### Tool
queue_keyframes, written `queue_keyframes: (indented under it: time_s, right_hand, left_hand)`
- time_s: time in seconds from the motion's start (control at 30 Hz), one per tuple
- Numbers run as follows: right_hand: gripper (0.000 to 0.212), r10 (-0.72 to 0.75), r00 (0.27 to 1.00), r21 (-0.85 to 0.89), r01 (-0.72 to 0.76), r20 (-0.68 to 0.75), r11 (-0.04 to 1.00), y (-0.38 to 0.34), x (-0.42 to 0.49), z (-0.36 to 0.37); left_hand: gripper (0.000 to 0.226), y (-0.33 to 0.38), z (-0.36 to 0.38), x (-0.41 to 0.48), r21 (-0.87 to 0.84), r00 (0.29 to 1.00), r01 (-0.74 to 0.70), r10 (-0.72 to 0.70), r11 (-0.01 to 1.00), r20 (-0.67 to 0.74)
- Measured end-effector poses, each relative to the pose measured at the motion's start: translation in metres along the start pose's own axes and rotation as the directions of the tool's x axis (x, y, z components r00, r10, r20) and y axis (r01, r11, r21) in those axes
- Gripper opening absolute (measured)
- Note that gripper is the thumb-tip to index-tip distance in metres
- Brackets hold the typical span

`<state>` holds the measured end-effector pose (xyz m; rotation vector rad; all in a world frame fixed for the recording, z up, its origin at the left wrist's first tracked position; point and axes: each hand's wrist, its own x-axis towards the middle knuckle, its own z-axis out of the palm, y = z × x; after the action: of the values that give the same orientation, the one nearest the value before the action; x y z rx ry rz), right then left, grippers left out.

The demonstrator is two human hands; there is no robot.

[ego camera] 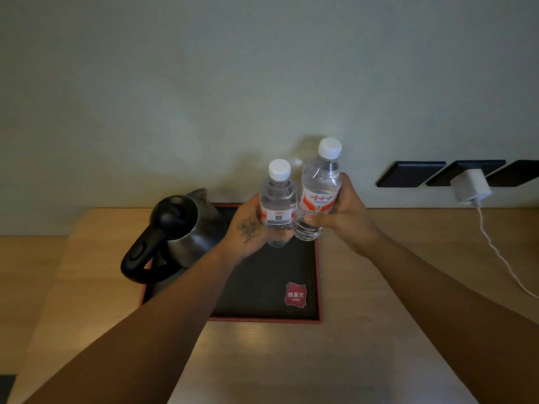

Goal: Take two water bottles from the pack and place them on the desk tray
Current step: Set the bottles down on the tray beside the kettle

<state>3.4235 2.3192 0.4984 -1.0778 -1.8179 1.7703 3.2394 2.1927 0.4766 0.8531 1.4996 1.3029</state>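
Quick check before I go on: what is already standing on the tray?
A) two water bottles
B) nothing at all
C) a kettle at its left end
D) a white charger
C: the kettle stands on the left end of the tray, while each water bottle is held above it, one in the left hand and one in the right hand.

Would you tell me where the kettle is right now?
In the head view, the kettle stands on the left part of the tray, just left of the left hand.
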Motion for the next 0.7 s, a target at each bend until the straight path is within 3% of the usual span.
queue_keyframes:
  time_s: [0.4, 0.7]
  right_hand:
    - [0.09, -0.076, 0.995, -0.176, 0.085, 0.058, 0.981, 0.037, 0.021, 0.005]
    - [0.092, -0.099, 0.994, -0.208, 0.105, 0.036, 0.972, 0.046, 0.028, 0.014]
  left_hand:
    - [0.083, -0.045, 0.004, 0.033, -0.061, 0.998, 0.01, -0.014, 0.998, -0.067]
    - [0.082, -0.038, -0.003, 0.034, 0.136, 0.992, 0.067, -0.051, 0.988, -0.118]
